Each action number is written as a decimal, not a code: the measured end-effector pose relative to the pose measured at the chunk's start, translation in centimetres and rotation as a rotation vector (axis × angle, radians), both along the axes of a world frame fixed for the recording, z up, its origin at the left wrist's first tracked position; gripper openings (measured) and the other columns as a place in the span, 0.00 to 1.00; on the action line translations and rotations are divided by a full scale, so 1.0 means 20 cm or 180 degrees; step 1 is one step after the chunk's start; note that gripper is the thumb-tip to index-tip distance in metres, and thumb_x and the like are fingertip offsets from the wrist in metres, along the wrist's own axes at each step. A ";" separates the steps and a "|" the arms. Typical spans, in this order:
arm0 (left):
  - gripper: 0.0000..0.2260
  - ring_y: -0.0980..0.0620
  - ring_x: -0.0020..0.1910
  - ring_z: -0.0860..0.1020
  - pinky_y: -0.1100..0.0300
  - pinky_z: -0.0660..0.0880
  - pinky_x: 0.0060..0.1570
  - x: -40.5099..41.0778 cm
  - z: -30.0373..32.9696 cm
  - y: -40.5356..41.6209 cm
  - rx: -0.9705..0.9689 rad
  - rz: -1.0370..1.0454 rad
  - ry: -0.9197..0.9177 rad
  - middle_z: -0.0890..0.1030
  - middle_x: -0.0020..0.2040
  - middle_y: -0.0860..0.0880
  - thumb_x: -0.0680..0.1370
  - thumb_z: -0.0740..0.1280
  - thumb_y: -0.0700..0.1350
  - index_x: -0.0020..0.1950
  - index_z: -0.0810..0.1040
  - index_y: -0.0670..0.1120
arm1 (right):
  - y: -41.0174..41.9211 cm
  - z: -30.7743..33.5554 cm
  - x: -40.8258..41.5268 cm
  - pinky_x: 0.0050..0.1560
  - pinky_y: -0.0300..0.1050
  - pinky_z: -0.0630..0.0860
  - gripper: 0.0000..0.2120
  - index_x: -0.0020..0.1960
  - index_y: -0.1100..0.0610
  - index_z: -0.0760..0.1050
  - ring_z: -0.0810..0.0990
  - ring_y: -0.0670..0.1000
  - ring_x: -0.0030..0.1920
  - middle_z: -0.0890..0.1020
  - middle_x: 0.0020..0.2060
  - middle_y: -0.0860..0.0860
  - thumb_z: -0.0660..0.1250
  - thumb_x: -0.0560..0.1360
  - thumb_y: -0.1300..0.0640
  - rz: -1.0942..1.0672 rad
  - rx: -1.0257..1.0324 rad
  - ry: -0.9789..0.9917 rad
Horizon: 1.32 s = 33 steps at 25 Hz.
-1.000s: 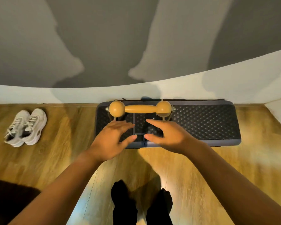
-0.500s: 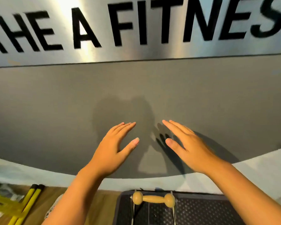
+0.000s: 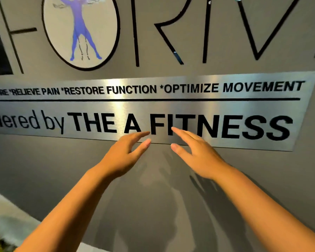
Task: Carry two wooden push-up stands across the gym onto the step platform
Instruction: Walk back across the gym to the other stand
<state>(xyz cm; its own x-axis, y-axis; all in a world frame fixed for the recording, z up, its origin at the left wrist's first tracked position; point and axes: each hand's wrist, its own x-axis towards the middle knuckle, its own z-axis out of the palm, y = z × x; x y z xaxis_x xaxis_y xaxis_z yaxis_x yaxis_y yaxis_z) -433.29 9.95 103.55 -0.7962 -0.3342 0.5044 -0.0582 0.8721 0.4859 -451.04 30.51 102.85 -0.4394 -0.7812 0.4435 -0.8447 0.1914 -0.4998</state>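
Both of my hands are raised in front of a grey wall and hold nothing. My left hand (image 3: 125, 154) is open, fingers pointing up and right. My right hand (image 3: 198, 153) is open too, fingers pointing up and left, a short gap between the two. Neither the wooden push-up stands nor the step platform are in view at this moment.
A grey wall (image 3: 44, 170) fills the view close ahead, with a brushed-metal sign (image 3: 225, 110) reading "THE A FITNESS" and a round logo (image 3: 80, 30) above it. A white baseboard strip (image 3: 5, 206) shows at the lower left.
The view has tilted up from the floor to the wall. The step platform and the wooden stand on it have dropped out of view. Both empty hands rose with it.
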 end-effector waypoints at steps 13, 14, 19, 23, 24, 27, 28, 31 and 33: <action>0.32 0.61 0.72 0.67 0.63 0.66 0.65 0.81 0.41 -0.24 -0.0513 0.1184 0.0251 0.71 0.77 0.57 0.79 0.54 0.72 0.80 0.67 0.60 | -0.57 0.36 0.60 0.68 0.38 0.62 0.37 0.81 0.34 0.60 0.63 0.33 0.69 0.66 0.71 0.31 0.54 0.74 0.23 0.1152 -0.0502 -0.0113; 0.32 0.62 0.72 0.67 0.63 0.66 0.65 0.92 0.42 -0.28 -0.0552 0.1319 0.0275 0.71 0.77 0.57 0.79 0.55 0.72 0.80 0.67 0.60 | -0.66 0.38 0.69 0.69 0.39 0.62 0.38 0.81 0.34 0.61 0.62 0.32 0.68 0.65 0.70 0.30 0.54 0.73 0.22 0.1291 -0.0546 -0.0147; 0.29 0.58 0.76 0.66 0.56 0.66 0.74 1.51 0.43 -0.39 -0.0714 0.2095 0.0156 0.72 0.77 0.58 0.81 0.56 0.69 0.80 0.67 0.60 | -1.08 0.40 1.12 0.67 0.39 0.61 0.36 0.80 0.30 0.60 0.62 0.33 0.70 0.65 0.71 0.32 0.53 0.73 0.23 0.2043 -0.0554 -0.0414; 0.32 0.65 0.73 0.65 0.67 0.64 0.69 1.90 0.44 -0.36 -0.0609 0.2702 0.0097 0.71 0.76 0.59 0.78 0.54 0.71 0.80 0.66 0.60 | -1.39 0.40 1.43 0.73 0.46 0.62 0.35 0.81 0.32 0.59 0.63 0.44 0.78 0.66 0.79 0.41 0.53 0.75 0.25 0.2634 -0.0509 -0.0322; 0.32 0.62 0.74 0.66 0.61 0.66 0.72 1.99 0.43 -0.34 -0.0591 0.2903 0.0112 0.72 0.77 0.58 0.79 0.55 0.71 0.81 0.67 0.59 | -1.46 0.39 1.52 0.73 0.46 0.61 0.35 0.81 0.33 0.58 0.61 0.45 0.80 0.66 0.80 0.42 0.53 0.75 0.26 0.2834 -0.0481 -0.0243; 0.31 0.56 0.76 0.68 0.51 0.67 0.75 2.21 0.40 -0.23 -0.0635 0.3617 0.0106 0.73 0.77 0.55 0.80 0.57 0.68 0.81 0.68 0.56 | -1.64 0.37 1.78 0.75 0.47 0.61 0.33 0.82 0.36 0.58 0.61 0.47 0.80 0.65 0.81 0.44 0.56 0.79 0.30 0.3540 -0.0397 -0.0045; 0.31 0.55 0.77 0.69 0.50 0.67 0.75 2.27 0.39 -0.18 -0.0604 0.3819 0.0068 0.73 0.78 0.54 0.80 0.57 0.67 0.81 0.68 0.55 | -1.68 0.35 1.86 0.74 0.45 0.60 0.32 0.83 0.37 0.58 0.61 0.46 0.80 0.65 0.81 0.44 0.56 0.81 0.31 0.3737 -0.0412 0.0010; 0.29 0.54 0.76 0.70 0.49 0.68 0.74 2.43 0.34 0.01 -0.0566 0.4442 -0.0036 0.74 0.76 0.54 0.82 0.58 0.65 0.80 0.69 0.54 | -1.71 0.31 2.12 0.74 0.44 0.59 0.33 0.83 0.37 0.58 0.60 0.45 0.80 0.66 0.81 0.43 0.57 0.80 0.30 0.4385 -0.0447 0.0023; 0.29 0.54 0.76 0.70 0.49 0.68 0.74 2.54 0.32 0.19 -0.0581 0.4894 -0.0129 0.74 0.76 0.54 0.82 0.58 0.66 0.80 0.69 0.55 | -1.69 0.31 2.32 0.77 0.49 0.61 0.34 0.83 0.37 0.58 0.59 0.45 0.81 0.65 0.81 0.43 0.58 0.79 0.29 0.4840 -0.0419 0.0053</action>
<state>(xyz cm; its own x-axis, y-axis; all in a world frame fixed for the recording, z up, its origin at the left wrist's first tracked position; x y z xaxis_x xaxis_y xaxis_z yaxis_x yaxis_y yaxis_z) -382.42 13.83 109.88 0.2314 -0.7535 0.6154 -0.9332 0.0068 0.3592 -404.61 -3.33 109.02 0.7240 -0.4289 0.5403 -0.1986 -0.8797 -0.4321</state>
